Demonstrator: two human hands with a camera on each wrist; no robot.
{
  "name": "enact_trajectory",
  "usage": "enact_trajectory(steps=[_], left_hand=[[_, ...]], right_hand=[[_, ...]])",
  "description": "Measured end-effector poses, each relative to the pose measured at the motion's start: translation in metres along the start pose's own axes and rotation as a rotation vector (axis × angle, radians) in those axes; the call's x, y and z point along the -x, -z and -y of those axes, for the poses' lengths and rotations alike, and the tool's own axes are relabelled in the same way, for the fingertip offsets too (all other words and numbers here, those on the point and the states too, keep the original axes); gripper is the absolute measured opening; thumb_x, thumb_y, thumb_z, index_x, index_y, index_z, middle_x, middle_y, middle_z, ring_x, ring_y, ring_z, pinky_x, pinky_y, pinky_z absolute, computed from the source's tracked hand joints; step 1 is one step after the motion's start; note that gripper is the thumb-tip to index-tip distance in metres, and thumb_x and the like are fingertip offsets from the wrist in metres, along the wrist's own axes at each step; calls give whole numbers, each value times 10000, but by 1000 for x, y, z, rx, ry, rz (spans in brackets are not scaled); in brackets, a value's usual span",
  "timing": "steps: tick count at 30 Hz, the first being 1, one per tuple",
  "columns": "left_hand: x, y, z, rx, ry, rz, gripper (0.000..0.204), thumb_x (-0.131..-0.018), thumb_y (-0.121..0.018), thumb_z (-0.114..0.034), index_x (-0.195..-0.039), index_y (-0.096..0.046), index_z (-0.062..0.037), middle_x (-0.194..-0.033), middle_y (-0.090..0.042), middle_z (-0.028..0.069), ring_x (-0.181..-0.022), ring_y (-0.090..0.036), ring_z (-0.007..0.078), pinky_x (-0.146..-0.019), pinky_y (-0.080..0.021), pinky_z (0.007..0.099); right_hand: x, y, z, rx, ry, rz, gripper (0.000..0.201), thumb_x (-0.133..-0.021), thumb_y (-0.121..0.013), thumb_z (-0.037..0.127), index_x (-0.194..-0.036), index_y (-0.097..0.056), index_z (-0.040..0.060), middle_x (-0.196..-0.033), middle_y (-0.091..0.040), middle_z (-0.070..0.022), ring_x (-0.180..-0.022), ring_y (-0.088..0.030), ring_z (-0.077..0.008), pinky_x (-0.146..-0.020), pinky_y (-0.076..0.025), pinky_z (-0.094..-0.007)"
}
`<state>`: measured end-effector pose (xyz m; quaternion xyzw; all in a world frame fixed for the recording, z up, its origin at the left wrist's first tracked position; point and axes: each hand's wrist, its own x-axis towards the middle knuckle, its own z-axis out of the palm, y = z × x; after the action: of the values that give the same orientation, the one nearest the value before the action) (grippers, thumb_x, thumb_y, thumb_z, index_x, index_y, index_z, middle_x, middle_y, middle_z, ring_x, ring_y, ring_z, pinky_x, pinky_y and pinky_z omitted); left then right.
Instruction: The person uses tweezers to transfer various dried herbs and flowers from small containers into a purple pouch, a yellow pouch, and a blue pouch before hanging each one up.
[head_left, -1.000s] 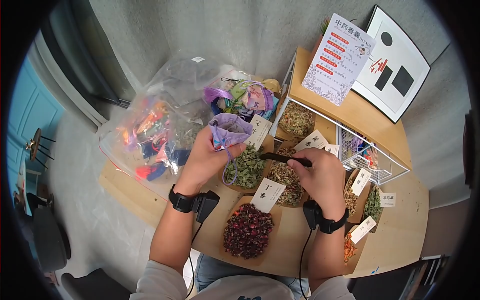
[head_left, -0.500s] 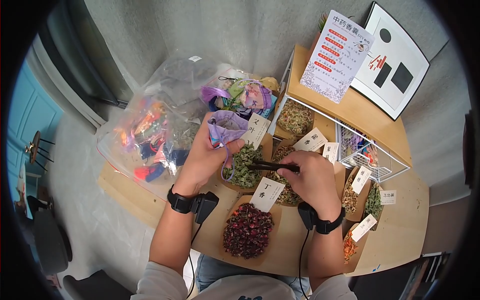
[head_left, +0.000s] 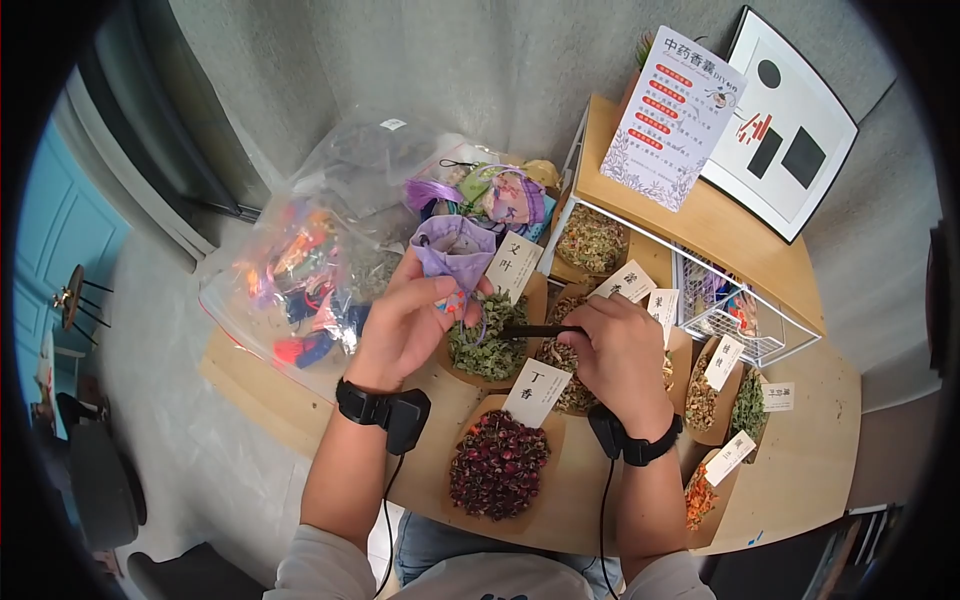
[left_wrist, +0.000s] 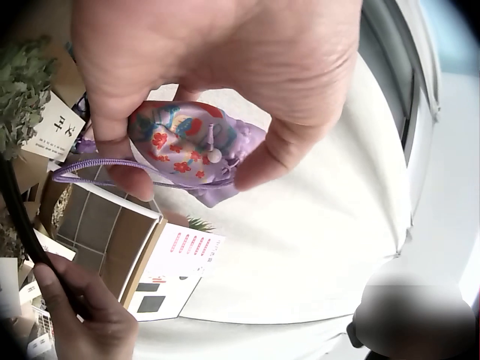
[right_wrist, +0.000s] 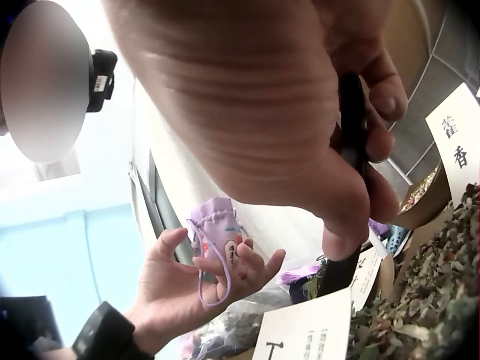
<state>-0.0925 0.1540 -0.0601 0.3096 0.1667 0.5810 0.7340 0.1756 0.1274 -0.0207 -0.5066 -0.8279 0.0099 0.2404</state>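
Note:
My left hand holds a small purple drawstring pouch with its mouth open and facing up. The left wrist view shows flowers printed on the pouch, thumb and fingers on opposite sides of it, and its purple cord looping out. My right hand pinches black tongs, whose tips lie over the dried green leaves in a paper tray. That tray stands right below the pouch, with a lettered card at its back.
Dried rosebuds fill a tray at the front, marked by another card. More herb trays stand to the right, including orange petals. A clear plastic bag of tassels lies left. Behind are finished-looking pouches and a wooden shelf.
The tongs have moved left and down from beside the leaves to over them. My left hand has turned, its thumb now laid across the front of the pouch.

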Motion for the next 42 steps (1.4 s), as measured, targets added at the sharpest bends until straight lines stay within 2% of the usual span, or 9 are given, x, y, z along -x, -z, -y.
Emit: enact_trajectory(steps=[4,7,10,13,18,21,25,35,42], left_hand=[[5,0,1,-130,3,-31,724,-894,-785,-77,-1545,-475,-17,-1428,-630,169,-1097,-676,262,-770,-541,340],[3,3,-2,-325,107,-18,654,-871,-803,-31,-1471,-543,-17,-1312,-685,139,-1014,-673,209,-752,-522,325],[2,-6,1,-339,8,-155,557,-852,-828,8,-1369,-622,-22,-1187,-727,76,-957,-676,151,-781,-536,312],[-1,-6,4,-717,-161,-191,431,-883,-824,41,-1279,-668,-25,-1163,-763,35,-1045,-704,103,-941,-567,294],[-3,-3,12,-852,-160,-96,483,-853,-849,38,-1297,-671,-29,-1148,-748,13,-1062,-689,97,-952,-554,286],[-1,-15,10,-907,-63,-15,561,-834,-873,44,-1345,-658,-36,-1156,-692,-9,-1062,-645,80,-946,-541,276],[0,-15,11,-949,-73,14,571,-832,-865,55,-1355,-655,-37,-1172,-680,-9,-1080,-641,88,-965,-534,283],[-3,-6,14,-931,-115,-18,570,-841,-820,89,-1366,-641,-40,-1257,-667,10,-1167,-623,100,-1021,-511,291],[-3,-9,14,-931,-111,9,592,-830,-800,118,-1374,-628,-42,-1241,-654,7,-1168,-625,107,-1020,-516,297]], right_hand=[[-2,-1,-2,12,25,-37,134,-794,-859,88,-870,-751,64,-874,-716,-75,-872,-680,-303,-782,-499,-448],[-2,1,-2,28,24,-75,127,-798,-857,89,-871,-754,71,-866,-714,-71,-864,-670,-295,-780,-465,-436],[-2,12,-1,36,27,-143,125,-800,-856,86,-876,-758,75,-858,-713,-67,-858,-663,-290,-783,-452,-431],[-2,30,2,12,-4,-218,126,-799,-854,73,-882,-760,73,-847,-712,-67,-848,-658,-293,-796,-448,-429],[-4,42,13,-53,-18,-404,136,-795,-862,59,-883,-758,64,-803,-684,-74,-780,-623,-300,-775,-434,-415],[-3,40,23,-123,23,-407,150,-805,-864,70,-914,-761,71,-826,-682,-63,-789,-615,-289,-773,-421,-412],[-4,36,27,-40,107,-355,211,-808,-877,108,-992,-774,95,-876,-707,-47,-804,-624,-284,-760,-434,-408],[-3,50,13,-263,78,-370,244,-772,-901,56,-1000,-815,55,-840,-719,-85,-746,-631,-290,-653,-490,-384],[-4,42,25,-203,100,-408,239,-787,-902,68,-1008,-809,55,-864,-725,-85,-763,-647,-284,-664,-516,-386]])
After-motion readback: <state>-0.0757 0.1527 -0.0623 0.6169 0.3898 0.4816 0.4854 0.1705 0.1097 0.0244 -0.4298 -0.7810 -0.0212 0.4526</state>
